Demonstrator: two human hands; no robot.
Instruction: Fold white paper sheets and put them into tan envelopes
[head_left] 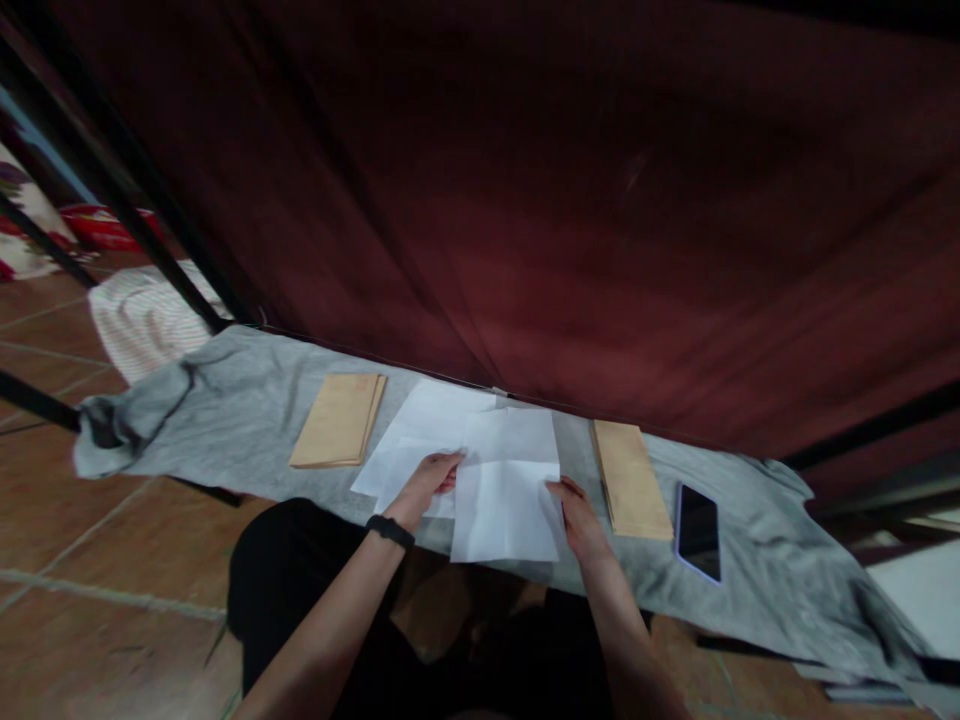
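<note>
A creased white sheet of paper (506, 500) is held up between my two hands, its fold lines showing as a cross. My left hand (429, 482), with a black band on the wrist, pinches its left edge. At its right edge, my right hand (579, 512) grips between thumb and fingers. Beneath and to the left lie more white sheets (420, 425), partly covered by the held one. A stack of brown envelopes (336, 420) rests left of the papers. To the right of my right hand lies another brown envelope stack (632, 478).
A grey cloth (225, 400) covers the narrow bench in front of me. A phone (698, 532) lies on it at the right. Behind hangs a dark red curtain (480, 200), with black metal bars at both sides. Striped cloth (150, 315) hangs at the left.
</note>
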